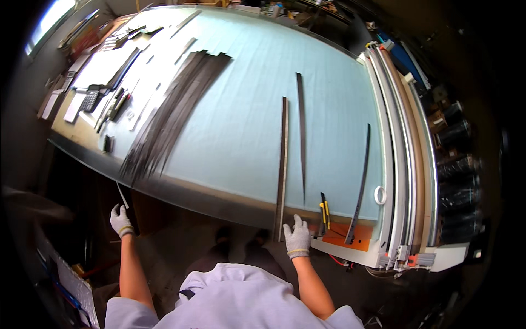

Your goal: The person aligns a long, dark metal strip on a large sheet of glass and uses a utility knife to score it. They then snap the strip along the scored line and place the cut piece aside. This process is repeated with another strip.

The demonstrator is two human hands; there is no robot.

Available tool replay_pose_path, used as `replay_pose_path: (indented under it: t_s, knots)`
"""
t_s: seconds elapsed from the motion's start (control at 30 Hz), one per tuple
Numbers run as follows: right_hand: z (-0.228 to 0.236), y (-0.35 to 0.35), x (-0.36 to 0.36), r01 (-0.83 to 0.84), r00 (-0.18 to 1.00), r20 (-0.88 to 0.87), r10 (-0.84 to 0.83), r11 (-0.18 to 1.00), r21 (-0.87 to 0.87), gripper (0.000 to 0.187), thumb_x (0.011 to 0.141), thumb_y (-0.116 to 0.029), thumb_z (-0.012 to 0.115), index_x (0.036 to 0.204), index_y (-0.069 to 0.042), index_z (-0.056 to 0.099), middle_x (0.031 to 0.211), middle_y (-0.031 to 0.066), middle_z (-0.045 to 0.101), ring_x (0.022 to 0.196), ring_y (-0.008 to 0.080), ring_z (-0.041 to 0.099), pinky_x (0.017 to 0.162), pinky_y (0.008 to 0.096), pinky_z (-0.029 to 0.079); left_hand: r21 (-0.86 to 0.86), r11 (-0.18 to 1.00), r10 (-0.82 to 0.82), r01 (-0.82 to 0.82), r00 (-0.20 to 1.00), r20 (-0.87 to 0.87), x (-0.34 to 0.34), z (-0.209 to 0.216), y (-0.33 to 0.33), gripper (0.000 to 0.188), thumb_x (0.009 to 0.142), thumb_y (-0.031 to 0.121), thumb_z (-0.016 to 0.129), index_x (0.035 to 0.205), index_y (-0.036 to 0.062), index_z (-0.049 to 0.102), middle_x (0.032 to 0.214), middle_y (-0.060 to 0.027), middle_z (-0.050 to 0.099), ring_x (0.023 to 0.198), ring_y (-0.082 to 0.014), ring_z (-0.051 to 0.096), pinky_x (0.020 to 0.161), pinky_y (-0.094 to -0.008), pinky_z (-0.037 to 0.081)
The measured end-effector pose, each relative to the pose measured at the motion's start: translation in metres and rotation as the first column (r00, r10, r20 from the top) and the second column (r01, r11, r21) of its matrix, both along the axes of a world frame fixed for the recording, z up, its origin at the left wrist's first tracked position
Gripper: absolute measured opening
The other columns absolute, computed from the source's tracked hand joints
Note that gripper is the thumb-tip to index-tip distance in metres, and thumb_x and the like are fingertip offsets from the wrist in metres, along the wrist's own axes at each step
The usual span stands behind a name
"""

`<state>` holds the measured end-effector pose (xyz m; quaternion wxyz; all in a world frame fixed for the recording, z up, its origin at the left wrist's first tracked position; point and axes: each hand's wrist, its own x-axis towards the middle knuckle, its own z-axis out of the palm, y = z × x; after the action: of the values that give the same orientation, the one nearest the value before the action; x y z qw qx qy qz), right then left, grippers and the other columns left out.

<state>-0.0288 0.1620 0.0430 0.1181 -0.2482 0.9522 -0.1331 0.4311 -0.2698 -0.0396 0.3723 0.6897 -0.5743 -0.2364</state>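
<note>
My left hand, in a pale knit glove, is off the near left edge of the table. Its fingers are closed on the lower end of a thin white strip. My right hand, gloved the same way, rests at the near table edge with its fingers apart and nothing visible in them. Just left of it lies a long, narrow straightedge that juts past the edge. A thin dark strip lies beside that. Yellow-and-black cutters lie right of my right hand. A thick bundle of dark strips lies left of centre.
The large table has a pale blue-green top. A curved dark strip and a white tape roll lie at right, by long rollers. A calculator, pens and papers crowd the left. Black-wrapped rolls stand beyond.
</note>
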Motion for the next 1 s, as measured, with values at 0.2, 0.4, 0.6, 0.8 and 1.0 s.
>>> replay_pose_path:
  t_s: [0.2,0.4,0.6,0.8,1.0]
  knots:
    - [-0.004,0.061,-0.067,0.43,0.886,-0.231,-0.402,0.898,0.089,0.08,0.075,-0.037,0.083,0.141,-0.011,0.047,0.132,0.0175,0.052,0.123,0.0401,0.049,0.099,0.053,0.044,-0.078,0.792,-0.606,0.606,0.763,-0.224,-0.245,0.087,0.12,0.019,0.091,0.003,0.067,0.108,-0.0028,0.069,0.1,-0.0089,0.072,0.094,-0.0155,0.066,0.088,-0.0298,0.052]
    - [-0.001,0.041,-0.102,0.245,0.949,-0.206,-0.239,0.97,0.006,0.057,0.072,-0.028,0.083,0.126,-0.017,0.064,0.111,0.0176,0.057,0.108,0.039,0.056,0.094,0.0498,0.047,0.107,0.421,-0.839,0.901,0.432,-0.332,-0.405,0.11,0.199,0.022,0.089,0.006,0.069,0.109,-0.0012,0.071,0.099,-0.0119,0.072,0.091,-0.0158,0.069,0.083,-0.0292,0.055]
    - [0.002,-0.005,-0.126,0.102,0.993,-0.033,-0.114,0.959,-0.263,0.054,0.07,-0.021,0.083,0.121,-0.017,0.069,0.104,0.0132,0.06,0.098,0.0343,0.059,0.089,0.0462,0.049,0.391,0.338,-0.594,0.856,0.516,-0.617,-0.513,0.044,0.205,0.03,0.094,0.028,0.065,0.104,0.0011,0.072,0.082,-0.0096,0.071,0.074,-0.0198,0.07,0.07,-0.0349,0.058]
    - [-0.002,-0.002,-0.131,0.096,0.99,0.138,-0.03,0.858,-0.504,0.056,0.071,-0.023,0.084,0.125,-0.017,0.068,0.102,0.012,0.061,0.099,0.0335,0.06,0.089,0.0441,0.051,0.602,0.084,0.027,0.794,0.602,-0.798,-0.573,0.079,0.196,0.035,0.097,0.038,0.065,0.1,0.0032,0.061,0.08,-0.0081,0.065,0.069,-0.0214,0.065,0.064,-0.0341,0.058]
    - [0.001,0.008,-0.119,0.249,0.967,0.057,-0.249,0.87,-0.425,0.053,0.071,-0.019,0.082,0.122,-0.013,0.068,0.101,0.0152,0.061,0.095,0.0354,0.061,0.086,0.0449,0.051,0.482,0.178,0.039,0.858,0.483,-0.875,-0.591,0.023,0.16,0.014,0.095,0.018,0.068,0.094,0.0059,0.061,0.072,-0.0038,0.061,0.057,-0.0151,0.057,0.053,-0.0282,0.05]
